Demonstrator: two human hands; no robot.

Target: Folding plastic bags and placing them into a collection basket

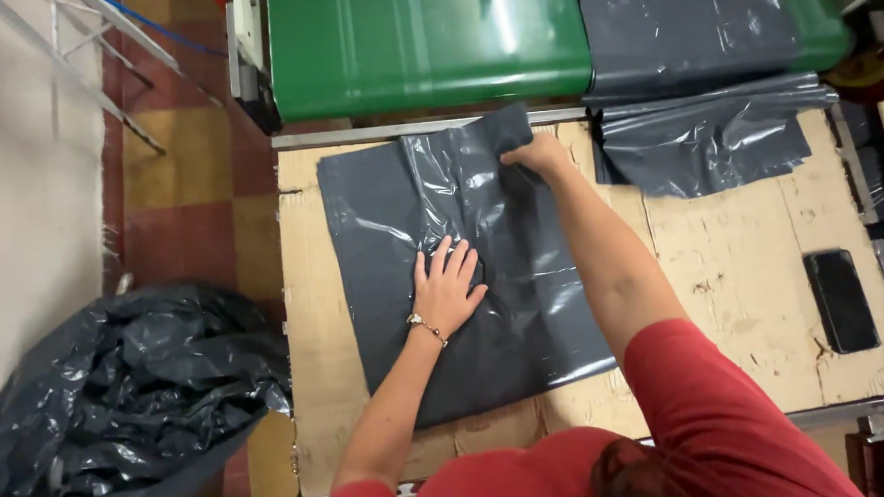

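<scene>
A dark grey plastic bag lies spread on the desk, which is covered with worn, scuffed beige cardboard and edged with a metal frame. The left hand rests flat on the middle of the bag with its fingers spread, pressing the glossy, wrinkled film down; a thin bracelet sits on that wrist. The right hand reaches across to the far edge of the bag and pinches a raised fold of the plastic near its top corner, fingers closed around it. Just to the right, more of the same grey sheet hangs crumpled over the far edge of the desk, coming down from a green, smooth machine bed behind it; this sheet is near the right hand but apart from the bag. A flat black phone lies near the right edge of the desk, well apart from both hands. On the floor to the left, beside the desk, stands a large sack stuffed with crumpled dark plastic, on red and yellow floor tiles. The person wears red sleeves.
</scene>
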